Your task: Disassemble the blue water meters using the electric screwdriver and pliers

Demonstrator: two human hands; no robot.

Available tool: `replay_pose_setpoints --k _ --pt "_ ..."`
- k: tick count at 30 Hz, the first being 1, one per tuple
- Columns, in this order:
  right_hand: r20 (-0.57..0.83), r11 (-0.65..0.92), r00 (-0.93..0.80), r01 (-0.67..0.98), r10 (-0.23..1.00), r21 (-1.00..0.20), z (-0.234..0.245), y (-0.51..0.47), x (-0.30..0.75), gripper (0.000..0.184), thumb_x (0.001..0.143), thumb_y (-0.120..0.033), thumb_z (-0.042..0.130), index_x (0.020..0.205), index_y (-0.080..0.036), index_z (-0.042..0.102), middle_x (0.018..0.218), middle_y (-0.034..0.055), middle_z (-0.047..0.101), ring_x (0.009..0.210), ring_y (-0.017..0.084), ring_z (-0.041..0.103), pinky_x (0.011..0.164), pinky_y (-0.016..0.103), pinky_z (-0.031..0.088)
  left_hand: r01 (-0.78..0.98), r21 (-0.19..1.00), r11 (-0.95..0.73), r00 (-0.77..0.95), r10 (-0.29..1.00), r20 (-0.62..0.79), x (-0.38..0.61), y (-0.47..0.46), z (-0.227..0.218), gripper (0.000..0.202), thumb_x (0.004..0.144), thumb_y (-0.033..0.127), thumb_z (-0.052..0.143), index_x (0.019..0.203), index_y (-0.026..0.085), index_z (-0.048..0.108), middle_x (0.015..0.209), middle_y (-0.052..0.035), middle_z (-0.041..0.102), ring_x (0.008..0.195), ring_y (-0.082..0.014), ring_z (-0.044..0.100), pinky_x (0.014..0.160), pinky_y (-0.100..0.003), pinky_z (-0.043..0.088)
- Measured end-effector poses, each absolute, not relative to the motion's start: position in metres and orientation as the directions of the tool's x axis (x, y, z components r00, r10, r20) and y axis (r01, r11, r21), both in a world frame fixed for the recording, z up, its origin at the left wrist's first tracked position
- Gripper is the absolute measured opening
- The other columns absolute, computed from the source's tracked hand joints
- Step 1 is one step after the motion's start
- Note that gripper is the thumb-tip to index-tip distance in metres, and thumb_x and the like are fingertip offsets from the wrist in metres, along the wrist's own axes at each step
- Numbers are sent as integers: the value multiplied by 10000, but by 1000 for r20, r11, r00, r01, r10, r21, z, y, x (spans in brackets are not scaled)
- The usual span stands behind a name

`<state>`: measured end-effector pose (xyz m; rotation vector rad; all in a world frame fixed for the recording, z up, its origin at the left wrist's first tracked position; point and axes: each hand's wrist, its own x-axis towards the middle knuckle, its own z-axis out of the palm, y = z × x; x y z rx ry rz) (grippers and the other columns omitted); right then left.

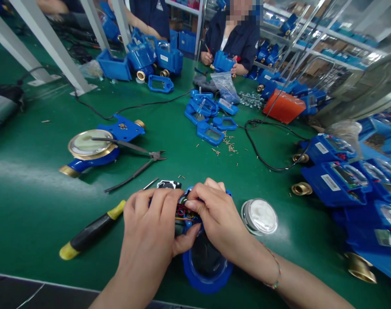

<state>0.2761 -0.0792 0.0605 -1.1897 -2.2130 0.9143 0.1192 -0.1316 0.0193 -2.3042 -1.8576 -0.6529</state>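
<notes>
A blue water meter housing [208, 281] lies in front of me with its round cover end towards me. Red, black and yellow wires [182, 211] show in its opened upper part. My left hand [150, 229] grips the housing's left side, fingers curled over the far edge and thumb near the wires. My right hand [219, 223] reaches over from the right, thumb and forefinger pinched at the wires. Just beyond my left fingertips is a black-and-white part [169, 184], partly hidden. A yellow-and-black screwdriver [92, 231] lies left of my left hand.
Cutting pliers [150, 156] lean on a brass-and-blue meter body [92, 148]. A round white-topped part [261, 216] sits right of my hand. Blue frames [210, 133] and small screws [229, 143] lie ahead. Blue meters [337, 182] line the right. A co-worker [234, 38] sits opposite.
</notes>
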Motion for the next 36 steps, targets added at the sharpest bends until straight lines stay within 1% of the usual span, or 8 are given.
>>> replay_pose_setpoints --k 4,12,21,26,28,31,33,36 --pt "91 411 -514 553 853 -724 61 -81 277 278 930 -45 587 708 -180 487 694 -35 528 745 152 471 709 310 262 958 165 -236 155 906 393 121 -134 22 548 824 626 581 1136 176 555 1056 -133 655 960 -330 512 830 -489 364" --pt "199 507 -545 502 814 -700 58 -85 280 271 923 14 500 733 -176 466 700 -25 525 726 155 436 684 317 244 961 163 -225 141 900 413 131 -131 32 475 828 540 585 1093 147 561 1007 -135 657 955 -338 518 847 -518 384" --pt "274 575 -565 467 778 -672 58 -89 282 261 963 -25 430 758 -181 469 710 -11 523 731 173 428 683 325 237 939 188 -289 182 879 441 125 -127 28 472 813 508 627 1130 162 583 998 -103 681 945 -320 541 898 -553 394" --pt "349 663 -591 473 727 -581 47 -86 285 235 978 -41 421 815 -195 489 749 -6 555 724 183 450 688 320 264 913 345 -219 73 918 389 136 -128 30 418 729 461 720 1037 194 628 982 -71 696 934 -307 572 880 -559 437" --pt "358 693 -614 483 704 -535 43 -83 286 187 1003 -98 436 869 -207 507 790 -4 583 743 186 488 713 316 303 874 404 -270 98 912 398 132 -131 31 431 725 413 739 1083 211 610 1021 -53 688 963 -288 583 892 -530 470" --pt "352 711 -631 508 691 -486 42 -81 288 158 1033 -200 435 902 -226 520 815 -5 611 755 185 548 735 312 371 815 451 -364 157 888 433 93 -138 39 497 780 327 709 1233 225 532 1199 -71 628 1129 -248 563 957 -419 506" --pt "360 725 -638 515 681 -458 45 -81 291 160 1041 -269 430 920 -237 530 828 -5 635 749 179 587 726 302 422 868 413 -277 63 885 461 44 -143 52 400 879 299 610 1257 221 509 1267 -90 591 1194 -221 550 1000 -383 497" --pt "409 768 -653 501 638 -399 51 -82 296 155 1030 -357 455 972 -253 555 863 -6 675 759 166 645 714 277 490 918 373 132 -293 861 415 -43 -146 74 325 962 408 488 1194 189 545 1186 -84 624 1131 -236 599 1020 -424 484"
